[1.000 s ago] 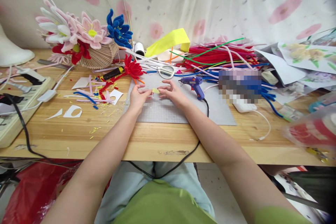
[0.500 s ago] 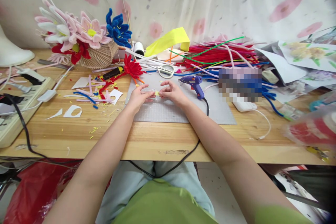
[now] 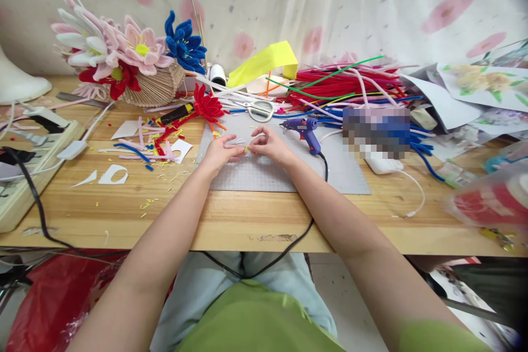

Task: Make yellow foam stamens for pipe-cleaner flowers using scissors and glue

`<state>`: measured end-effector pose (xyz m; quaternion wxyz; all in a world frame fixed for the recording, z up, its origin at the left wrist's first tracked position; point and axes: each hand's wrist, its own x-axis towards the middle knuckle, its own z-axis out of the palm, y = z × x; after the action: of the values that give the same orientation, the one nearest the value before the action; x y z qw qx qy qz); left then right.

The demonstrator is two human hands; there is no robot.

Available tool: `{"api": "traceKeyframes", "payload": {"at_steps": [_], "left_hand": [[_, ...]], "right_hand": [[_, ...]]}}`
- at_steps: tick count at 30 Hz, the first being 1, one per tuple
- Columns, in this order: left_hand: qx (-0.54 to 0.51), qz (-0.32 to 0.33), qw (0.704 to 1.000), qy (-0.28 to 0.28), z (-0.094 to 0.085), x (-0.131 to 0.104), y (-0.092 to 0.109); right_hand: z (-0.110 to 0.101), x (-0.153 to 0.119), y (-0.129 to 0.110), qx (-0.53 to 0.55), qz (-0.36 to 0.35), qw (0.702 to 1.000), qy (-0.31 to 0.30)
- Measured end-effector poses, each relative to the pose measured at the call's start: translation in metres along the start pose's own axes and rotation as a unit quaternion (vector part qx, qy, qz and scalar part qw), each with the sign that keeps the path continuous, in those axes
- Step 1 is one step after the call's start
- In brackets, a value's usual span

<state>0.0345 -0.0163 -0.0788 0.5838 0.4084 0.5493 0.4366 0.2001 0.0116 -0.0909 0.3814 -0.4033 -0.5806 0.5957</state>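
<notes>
Over the grey cutting mat [image 3: 272, 179], my left hand [image 3: 223, 154] and my right hand [image 3: 268, 146] meet at the fingertips. Between them is a small yellow piece [image 3: 247, 149], pinched by both hands; it looks like a narrow strip, but it is too small to make out well. Thin whitish strands lie just behind the fingers. A purple hot glue gun [image 3: 304, 131] rests on the mat to the right of my right hand. White-handled scissors [image 3: 260, 111] lie behind the hands. Near my left hand is a red fuzzy flower [image 3: 207, 104] with an orange stem.
Pipe cleaners [image 3: 346, 85] in many colours are heaped at the back right. Paper scraps [image 3: 113, 174] and trimmings litter the left. A basket of fuzzy flowers [image 3: 140, 49] stands back left, a power strip [image 3: 49, 168] at the left edge. The glue gun's black cord [image 3: 305, 236] hangs over the front edge.
The yellow piece between my fingertips shows less and has turned slightly. My hands stay in nearly the same place, and the view has shifted very little.
</notes>
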Motion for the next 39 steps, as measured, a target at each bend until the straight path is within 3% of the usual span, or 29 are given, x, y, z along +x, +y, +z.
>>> {"api": "traceKeyframes", "payload": {"at_steps": [8,22,29,34,39], "left_hand": [[0.009,0.012,1.0,0.006,0.003,0.0,-0.002],[0.024,0.034,0.998,0.044,0.007,0.001,-0.004],[-0.044,0.043,0.995,0.081,0.008,0.003,-0.002],[-0.083,0.076,0.986,0.123,0.01,0.008,-0.008],[-0.114,0.075,0.985,0.109,0.012,0.008,-0.01]], "right_hand": [[0.003,0.0,-0.001,0.002,0.011,1.0,0.025],[0.003,0.0,0.0,0.044,-0.002,0.999,0.011],[0.007,0.001,0.002,0.086,-0.008,0.995,0.051],[0.018,0.002,0.005,0.086,-0.01,0.996,0.029],[0.021,0.005,0.01,0.096,-0.012,0.994,0.05]]}}
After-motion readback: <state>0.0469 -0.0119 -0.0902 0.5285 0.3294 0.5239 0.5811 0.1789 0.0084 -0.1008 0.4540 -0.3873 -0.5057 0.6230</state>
